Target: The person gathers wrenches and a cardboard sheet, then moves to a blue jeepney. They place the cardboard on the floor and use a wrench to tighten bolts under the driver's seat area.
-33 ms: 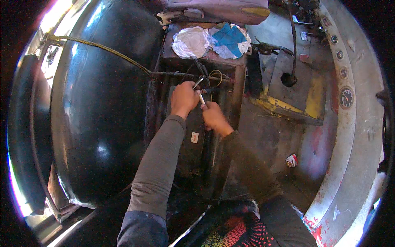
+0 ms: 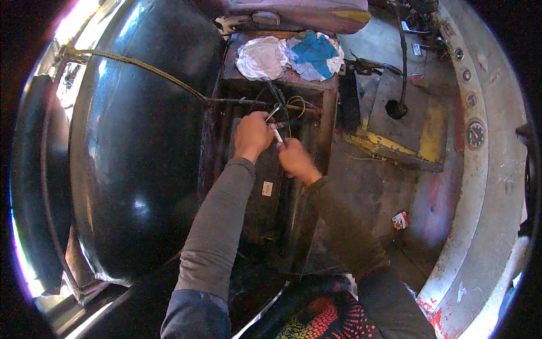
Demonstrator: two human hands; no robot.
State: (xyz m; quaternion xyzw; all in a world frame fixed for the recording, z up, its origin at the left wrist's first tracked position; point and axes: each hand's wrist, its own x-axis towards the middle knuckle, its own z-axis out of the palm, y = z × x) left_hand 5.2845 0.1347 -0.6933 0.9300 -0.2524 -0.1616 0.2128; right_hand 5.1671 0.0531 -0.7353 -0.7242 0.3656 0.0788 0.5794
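Observation:
Over a recessed bay, my left hand is closed around a metal wrench, its shiny end sticking out past the fingers. Just to its right, my right hand grips a short, pale, rod-like tool, whose upper end meets the spot beside the left fingers. What the two tools touch there is too small to make out. Dark cables and a thin yellowish wire loop lie just beyond. Below my hands sits a black box-like part bearing a small white label.
A large black seat fills the left, with a rope across it. White cloth and blue cloth lie on a ledge ahead. At right are a yellow-edged floor box, a gear lever and a gauge panel.
My right hand has shifted very slightly and is a little blurred. The left hand and the wrench stay in place.

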